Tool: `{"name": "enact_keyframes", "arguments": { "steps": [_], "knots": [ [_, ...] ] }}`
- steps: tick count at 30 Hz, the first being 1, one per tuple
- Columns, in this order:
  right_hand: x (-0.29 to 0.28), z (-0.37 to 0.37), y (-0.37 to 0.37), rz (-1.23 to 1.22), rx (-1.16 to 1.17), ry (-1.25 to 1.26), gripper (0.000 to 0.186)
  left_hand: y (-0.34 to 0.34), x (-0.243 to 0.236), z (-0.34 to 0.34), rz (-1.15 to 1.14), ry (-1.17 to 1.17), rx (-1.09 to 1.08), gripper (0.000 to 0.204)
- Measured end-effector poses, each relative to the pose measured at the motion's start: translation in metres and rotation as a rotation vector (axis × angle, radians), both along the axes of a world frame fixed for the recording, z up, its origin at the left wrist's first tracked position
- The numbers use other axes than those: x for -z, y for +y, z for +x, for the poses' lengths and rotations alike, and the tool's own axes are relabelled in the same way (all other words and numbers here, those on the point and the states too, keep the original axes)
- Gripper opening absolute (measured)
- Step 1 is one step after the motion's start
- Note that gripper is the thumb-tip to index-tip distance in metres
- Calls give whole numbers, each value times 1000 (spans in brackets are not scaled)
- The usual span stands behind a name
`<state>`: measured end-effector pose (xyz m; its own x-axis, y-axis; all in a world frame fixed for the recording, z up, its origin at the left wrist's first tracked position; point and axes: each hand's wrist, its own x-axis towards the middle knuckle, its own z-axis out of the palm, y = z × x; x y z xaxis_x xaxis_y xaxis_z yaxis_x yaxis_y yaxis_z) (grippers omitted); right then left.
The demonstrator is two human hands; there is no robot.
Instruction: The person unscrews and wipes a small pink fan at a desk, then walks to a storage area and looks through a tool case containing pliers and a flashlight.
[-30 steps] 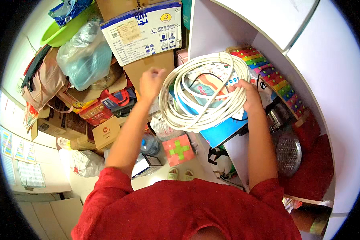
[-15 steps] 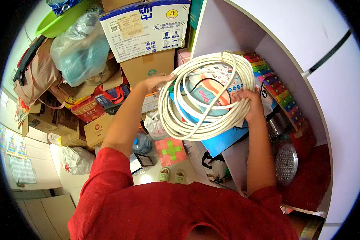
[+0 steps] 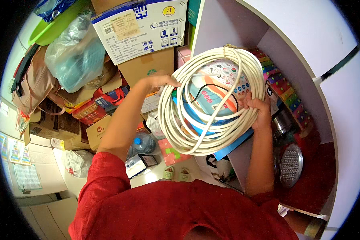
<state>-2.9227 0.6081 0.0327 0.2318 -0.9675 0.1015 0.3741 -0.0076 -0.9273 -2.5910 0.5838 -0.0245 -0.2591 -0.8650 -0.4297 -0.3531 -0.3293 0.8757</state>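
Observation:
Between my hands I hold a big coil of white cable, tied with a twist at its top. My left hand is closed on the coil's left side. On the right side, my right hand wraps its fingers round the strands. Through the middle of the coil shows a printed sheet or package with pink and white patterns, and a thin black cord loops across it. Part of a blue flat folder sticks out below the coil; the rest is hidden.
An open cabinet on the right holds a rainbow-coloured row of bars, a metal pot and a round perforated metal disc. To the left are stacked cartons, a plastic bag and a water bottle.
The coil looks larger and its lower edge hangs further down in the picture. My right hand has shifted slightly right and down with it. Both hands keep their hold.

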Motion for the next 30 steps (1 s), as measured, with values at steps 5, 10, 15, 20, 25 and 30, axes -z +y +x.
{"name": "enact_keyframes", "arguments": {
  "steps": [5, 10, 15, 20, 25, 30],
  "knots": [
    [2, 2, 2, 1, 38, 85, 23, 5, -10, 1, 21, -111, 116, 67],
    [3, -2, 7, 10, 26, 102, 33, 3, 9, 5, -48, -3, 42, 63],
    [5, 2, 11, -21, -14, 148, 43, 9, 49, 15, -110, 131, -217, 70],
    [-10, 18, 19, 5, -56, 274, 46, 15, 25, 6, -183, -30, -80, 79],
    [-22, 20, 28, -53, 24, 563, 49, 18, 0, -19, -181, -272, -45, 65],
    [-19, 22, 35, 61, -34, 650, 37, 19, 41, -19, -219, -283, -440, 47]
  ]
}}
